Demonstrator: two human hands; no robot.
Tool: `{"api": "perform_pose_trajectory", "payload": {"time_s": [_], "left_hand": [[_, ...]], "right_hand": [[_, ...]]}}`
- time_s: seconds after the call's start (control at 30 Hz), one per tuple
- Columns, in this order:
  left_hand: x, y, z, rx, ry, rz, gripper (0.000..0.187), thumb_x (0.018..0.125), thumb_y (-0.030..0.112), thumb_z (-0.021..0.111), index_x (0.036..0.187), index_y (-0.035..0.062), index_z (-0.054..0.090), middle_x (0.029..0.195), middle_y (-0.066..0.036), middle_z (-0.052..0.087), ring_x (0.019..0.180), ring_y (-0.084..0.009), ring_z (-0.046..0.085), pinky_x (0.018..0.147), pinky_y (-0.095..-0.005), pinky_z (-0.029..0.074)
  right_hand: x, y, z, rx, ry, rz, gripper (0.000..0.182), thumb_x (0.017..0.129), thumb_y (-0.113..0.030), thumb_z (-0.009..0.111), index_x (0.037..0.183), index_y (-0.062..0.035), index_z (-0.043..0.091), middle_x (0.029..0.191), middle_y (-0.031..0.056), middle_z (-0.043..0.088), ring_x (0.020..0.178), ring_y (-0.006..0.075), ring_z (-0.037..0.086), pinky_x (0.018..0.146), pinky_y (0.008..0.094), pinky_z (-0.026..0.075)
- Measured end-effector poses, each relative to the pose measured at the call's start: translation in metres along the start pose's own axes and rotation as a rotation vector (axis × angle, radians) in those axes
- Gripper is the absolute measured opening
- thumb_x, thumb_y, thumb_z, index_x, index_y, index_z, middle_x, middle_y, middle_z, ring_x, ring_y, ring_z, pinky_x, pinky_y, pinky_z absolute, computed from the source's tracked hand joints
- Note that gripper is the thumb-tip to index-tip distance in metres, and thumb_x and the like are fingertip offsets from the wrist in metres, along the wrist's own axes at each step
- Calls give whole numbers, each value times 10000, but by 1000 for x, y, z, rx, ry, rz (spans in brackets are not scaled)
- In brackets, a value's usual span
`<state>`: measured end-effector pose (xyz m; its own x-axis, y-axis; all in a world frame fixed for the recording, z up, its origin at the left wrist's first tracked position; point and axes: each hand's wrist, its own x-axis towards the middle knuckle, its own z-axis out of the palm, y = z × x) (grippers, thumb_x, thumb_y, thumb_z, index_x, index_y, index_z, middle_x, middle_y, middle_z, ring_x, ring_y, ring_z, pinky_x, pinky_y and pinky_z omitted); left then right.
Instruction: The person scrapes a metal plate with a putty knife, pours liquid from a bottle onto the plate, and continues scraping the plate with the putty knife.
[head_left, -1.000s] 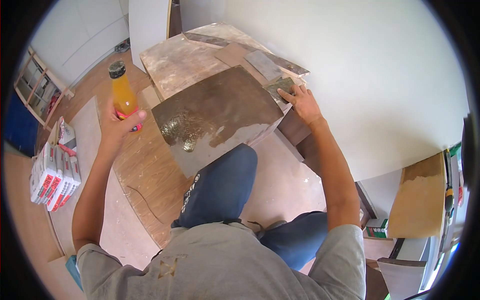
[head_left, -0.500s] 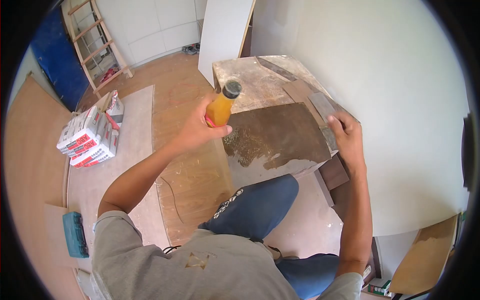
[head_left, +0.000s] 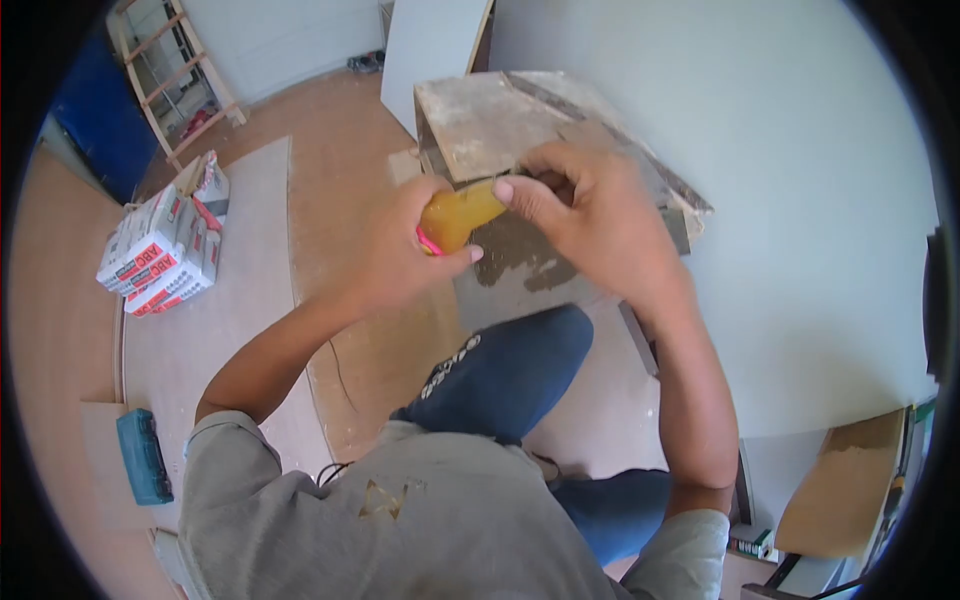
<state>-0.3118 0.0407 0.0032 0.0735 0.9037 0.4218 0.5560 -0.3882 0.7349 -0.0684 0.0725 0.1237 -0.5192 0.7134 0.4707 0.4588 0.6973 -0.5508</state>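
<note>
A bottle of amber-yellow liquid (head_left: 455, 217) with a pink band near its base is gripped in my left hand (head_left: 388, 255). The bottle tilts to the right. My right hand (head_left: 605, 220) closes around its neck end, thumb and fingers over where the dark cap sits; the cap itself is hidden. Beneath both hands lies a flat panel (head_left: 500, 295), with a dark brown, wet-looking patch across part of its pale grey surface. My right hand and forearm cover much of it.
A worn wooden bench top (head_left: 460, 115) stands ahead against the wall. Stacked bags (head_left: 150, 250) and a teal case (head_left: 145, 455) are on the floor to the left. A wooden ladder (head_left: 175, 85) and a white board (head_left: 430, 50) stand at the back.
My right hand has moved left from the panel's right edge onto the bottle's neck end. The bottle, more upright before, now leans right. The view has shifted slightly.
</note>
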Motion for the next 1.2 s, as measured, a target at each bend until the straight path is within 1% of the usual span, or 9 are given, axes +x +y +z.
{"api": "perform_pose_trajectory", "payload": {"time_s": [0.13,0.27,0.37,0.43,0.53,0.6,0.73,0.83,1.2], "left_hand": [[-9,28,-9,-13,9,-21,577,874,197,922,1331,22,616,1075,-130,716,968,-241,721,875,-390,582],[-12,33,-24,-107,-74,-21,579,853,202,935,1314,37,627,1009,-94,735,921,-207,718,854,-377,582],[-3,18,-44,-315,-442,-227,597,814,265,945,1286,51,650,983,-82,746,914,-175,719,829,-358,578],[6,-15,-45,-846,-1031,-234,618,781,345,940,1256,57,669,928,-66,739,881,-160,718,809,-338,574],[-6,-17,-30,-1360,-1264,-464,626,774,390,925,1239,59,669,891,-71,724,834,-167,709,804,-339,573],[-7,-8,-24,-1205,-1134,-381,656,771,394,949,1253,54,663,930,-74,725,844,-176,712,802,-337,571],[-13,-2,-17,-787,-781,-299,660,785,318,975,1298,64,647,1006,-54,722,895,-179,717,827,-351,570],[-18,-11,-5,-825,-672,-323,650,792,264,977,1314,77,640,1046,-33,716,946,-158,713,850,-346,571],[10,-24,-37,-854,-932,-373,757,815,436,912,1374,21,615,976,-99,722,852,-183,718,760,-327,586]], "right_hand": [[2,-10,-11,-30,-105,36,325,1037,-263,771,1008,61,767,809,253,707,735,457,670,703,502,525],[7,0,-13,-53,-100,-299,276,1054,-230,749,1139,33,751,935,263,718,903,461,691,823,510,540],[3,11,-9,-49,-144,-407,270,1059,-197,736,1238,5,737,1049,257,730,992,460,687,899,503,544],[2,13,-8,-44,-164,-467,283,1059,-183,734,1283,-11,730,1101,246,733,1019,455,683,927,496,545],[-7,13,-8,138,-321,-326,336,1064,-159,714,1373,-29,705,1171,187,746,1057,401,699,968,475,544],[-10,18,-10,311,-317,-301,402,1044,-74,737,1443,-67,690,1261,67,734,1100,251,686,1007,393,532],[-13,24,-16,310,-122,-257,368,1056,-190,756,1387,-33,725,1178,109,769,1040,220,699,933,390,553],[-8,11,-20,239,-317,182,384,1043,-256,802,1344,-21,760,1097,113,782,986,183,709,880,360,571],[0,50,2,501,-305,-53,322,1009,-99,790,1316,-3,784,1052,56,779,1001,126,697,897,300,578]]}}
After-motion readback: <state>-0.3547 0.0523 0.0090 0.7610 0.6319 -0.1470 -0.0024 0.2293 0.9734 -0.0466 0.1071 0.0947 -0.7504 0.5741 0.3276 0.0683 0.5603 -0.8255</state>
